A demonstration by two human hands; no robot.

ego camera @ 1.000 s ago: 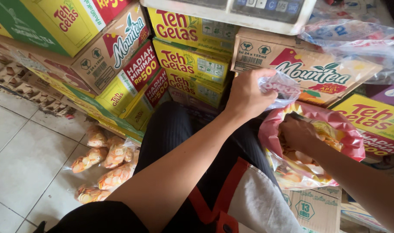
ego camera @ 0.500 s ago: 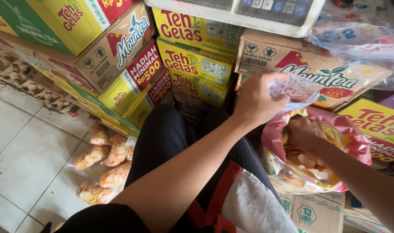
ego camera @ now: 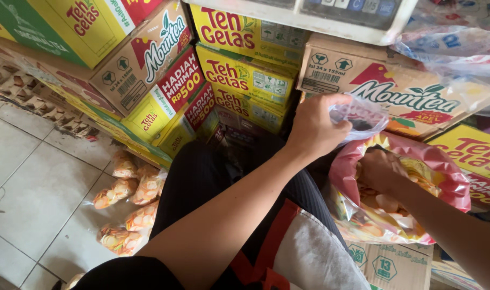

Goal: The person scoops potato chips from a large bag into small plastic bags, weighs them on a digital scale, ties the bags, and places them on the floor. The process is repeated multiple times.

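My left hand (ego camera: pixel 316 127) is raised in front of the stacked cartons and grips a small clear plastic bag (ego camera: pixel 359 117) by its mouth. My right hand (ego camera: pixel 381 171) is down inside a large pink plastic sack (ego camera: pixel 448 180), closed around some of the round pale-orange crackers (ego camera: pixel 389 204) that fill it. The small bag hangs just above the sack's opening. My fingers in the sack are partly hidden by its rim.
Yellow and brown drink cartons (ego camera: pixel 245 72) are stacked in front and to both sides. Several small sealed bags of crackers (ego camera: pixel 128 201) lie on the tiled floor (ego camera: pixel 35 188) at left. A white scale (ego camera: pixel 331 16) rests on top. My dark trousers and grey cloth are below.
My left hand has lifted the small clear bag slightly and opened it. My right hand has pushed deeper into the pink sack among the crackers.
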